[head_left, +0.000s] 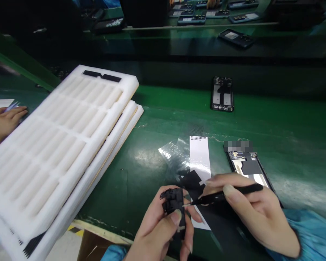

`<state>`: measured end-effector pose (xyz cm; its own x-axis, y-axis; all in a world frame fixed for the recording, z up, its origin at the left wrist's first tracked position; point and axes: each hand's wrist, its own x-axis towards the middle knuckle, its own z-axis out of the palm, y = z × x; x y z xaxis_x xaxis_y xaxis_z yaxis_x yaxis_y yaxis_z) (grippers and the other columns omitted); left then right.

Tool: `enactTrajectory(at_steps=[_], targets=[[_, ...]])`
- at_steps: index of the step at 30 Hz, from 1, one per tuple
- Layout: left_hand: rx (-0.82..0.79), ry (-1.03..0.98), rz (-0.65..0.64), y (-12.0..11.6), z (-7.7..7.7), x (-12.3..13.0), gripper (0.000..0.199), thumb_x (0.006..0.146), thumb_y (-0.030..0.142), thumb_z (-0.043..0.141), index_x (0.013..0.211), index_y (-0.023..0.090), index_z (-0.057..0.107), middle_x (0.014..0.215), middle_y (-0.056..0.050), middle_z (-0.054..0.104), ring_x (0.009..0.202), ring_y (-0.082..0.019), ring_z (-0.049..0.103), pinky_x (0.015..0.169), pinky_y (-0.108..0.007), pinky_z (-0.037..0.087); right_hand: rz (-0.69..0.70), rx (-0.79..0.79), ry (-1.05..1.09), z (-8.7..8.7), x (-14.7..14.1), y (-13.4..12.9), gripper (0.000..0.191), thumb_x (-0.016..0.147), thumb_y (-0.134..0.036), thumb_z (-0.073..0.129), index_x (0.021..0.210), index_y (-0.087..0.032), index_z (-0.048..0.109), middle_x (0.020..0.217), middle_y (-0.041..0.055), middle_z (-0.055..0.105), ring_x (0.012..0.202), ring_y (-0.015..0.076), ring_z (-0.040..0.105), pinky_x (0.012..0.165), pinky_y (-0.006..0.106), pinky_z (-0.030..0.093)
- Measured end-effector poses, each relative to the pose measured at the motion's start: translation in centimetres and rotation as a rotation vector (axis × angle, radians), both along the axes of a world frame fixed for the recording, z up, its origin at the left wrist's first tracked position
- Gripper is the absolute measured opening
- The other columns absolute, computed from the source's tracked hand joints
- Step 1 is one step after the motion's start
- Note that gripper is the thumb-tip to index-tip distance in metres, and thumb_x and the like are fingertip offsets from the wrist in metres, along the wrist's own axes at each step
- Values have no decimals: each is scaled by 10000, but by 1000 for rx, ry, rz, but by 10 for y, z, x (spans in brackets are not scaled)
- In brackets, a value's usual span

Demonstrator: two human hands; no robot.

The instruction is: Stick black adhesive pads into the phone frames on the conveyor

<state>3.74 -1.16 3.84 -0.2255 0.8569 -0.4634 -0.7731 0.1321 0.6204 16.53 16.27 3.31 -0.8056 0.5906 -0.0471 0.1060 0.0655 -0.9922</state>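
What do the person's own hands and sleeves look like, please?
Both the left hand and the right hand are bare, with no gloves or rings visible. The left sleeve and right sleeve are bright blue, with wrinkled, slightly shiny fabric on the right one. No marking shows on either sleeve.

Three foam trays (51, 127) are lying stacked; two opened phones (222, 94) are lying apart.
One dotted white sheet (199, 156) is lying flat, one black assembly (174, 199) and one pointed tool (217, 197) are being held, and at least six other phones (236, 38) are resting behind.
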Motion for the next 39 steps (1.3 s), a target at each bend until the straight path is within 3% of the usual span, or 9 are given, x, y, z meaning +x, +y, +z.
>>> enactTrajectory(at_steps=[6, 15, 22, 25, 29, 31, 35, 37, 39], targets=[[90, -128, -65, 7, 2, -2, 234, 1003, 255, 506, 1228, 208, 550, 1011, -73, 689, 645, -96, 593, 558, -213, 455, -26, -97, 41, -1, 2, -7, 201, 1003, -372, 592, 1040, -379, 789, 973, -37, 810, 853, 121, 780, 799, 133, 608], [43, -129, -67, 11, 7, -1, 240, 1022, 198, 434, 1234, 209, 546, 1016, -76, 682, 631, -88, 577, 531, -200, 444, 123, 78, 40, 0, 4, 7, 260, 1028, -245, 545, 1128, -391, 735, 1083, -56, 795, 982, 123, 766, 870, 137, 594], [75, 0, -84, 12, 7, -1, 259, 1045, 262, 429, 1284, 236, 524, 1059, -78, 677, 645, -74, 560, 564, -209, 448, 127, 140, 110, -7, 6, 7, 282, 1032, -243, 526, 1216, -382, 688, 1061, -31, 797, 977, 144, 767, 867, 172, 610], [77, 64, -111, 11, 5, -1, 284, 1038, 323, 467, 1300, 235, 532, 970, -55, 677, 619, -65, 534, 557, -201, 417, 132, 160, 121, -10, 10, 4, 297, 1025, -222, 520, 1226, -364, 685, 1058, -5, 797, 969, 174, 771, 847, 211, 629], [31, 176, -145, 11, 4, 0, 317, 1030, 391, 483, 1301, 233, 534, 968, -54, 676, 631, -67, 523, 546, -197, 392, 111, 170, 88, -2, 15, 6, 270, 1004, -238, 552, 1183, -367, 709, 1013, -5, 802, 902, 184, 781, 781, 227, 648], [-30, 265, -164, 11, 8, -2, 330, 1039, 414, 448, 1320, 245, 487, 1069, -81, 677, 622, -65, 509, 535, -202, 397, 35, 191, 35, 6, 12, 21, 214, 994, -299, 577, 1089, -378, 752, 967, -14, 801, 836, 183, 780, 733, 242, 656], [-205, 587, -259, 18, 24, -21, 342, 1042, 458, 405, 1325, 271, 451, 1069, -56, 654, 748, -119, 560, 651, -250, 493, -382, 86, 157, 9, -13, 79, 178, 977, -391, 601, 913, -362, 764, 912, 2, 761, 734, 201, 741, 726, 371, 655], [-259, 792, -394, 28, 31, -33, 337, 1028, 447, 449, 1333, 306, 462, 1060, -29, 662, 866, -149, 608, 765, -271, 524, -363, 46, 155, -3, -28, 105, 183, 943, -410, 653, 833, -291, 739, 902, 27, 756, 718, 200, 736, 719, 383, 641], [-227, 1067, -522, 43, 30, -43, 313, 1025, 334, 464, 1338, 328, 478, 1139, -19, 664, 994, -166, 633, 873, -293, 531, -245, 41, 58, -20, -38, 121, 277, 911, -461, 686, 782, -220, 729, 802, 58, 751, 668, 204, 735, 642, 359, 629]])
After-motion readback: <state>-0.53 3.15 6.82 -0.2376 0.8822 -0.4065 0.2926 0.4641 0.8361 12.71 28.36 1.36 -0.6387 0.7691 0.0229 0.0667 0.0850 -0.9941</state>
